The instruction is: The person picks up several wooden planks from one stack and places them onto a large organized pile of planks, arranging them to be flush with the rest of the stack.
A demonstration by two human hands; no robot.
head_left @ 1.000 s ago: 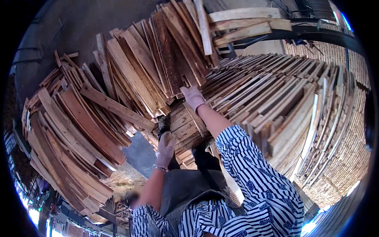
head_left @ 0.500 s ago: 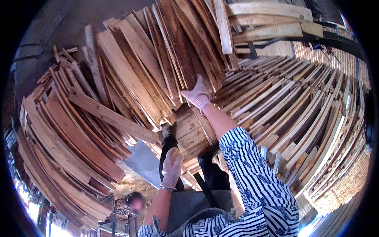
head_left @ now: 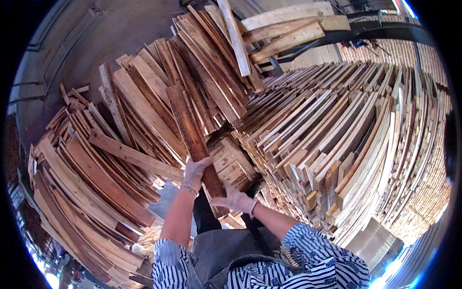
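Observation:
A long, dark brown rough board (head_left: 191, 130) slants across the middle in front of me, its near end by my waist and its far end over the leaning planks. My gloved left hand (head_left: 196, 173) is closed round its left edge, partway along. Near the lower end, my gloved right hand (head_left: 234, 199) grips it from the right side, fingers across the wood. Just right of the board lie other flat timbers (head_left: 230, 161) low down between the piles.
Loose planks (head_left: 144, 111) lean in a large heap ahead and to the left. A tall stack of narrow boards (head_left: 337, 130) rises on the right, with pale boards (head_left: 288, 24) across a dark beam at the back. A grey sheet (head_left: 163, 197) shows beside my left forearm.
My right hand has drawn back from the far plank heap toward my body. The dark board is now in both hands, and my left hand has risen slightly. The view has shifted.

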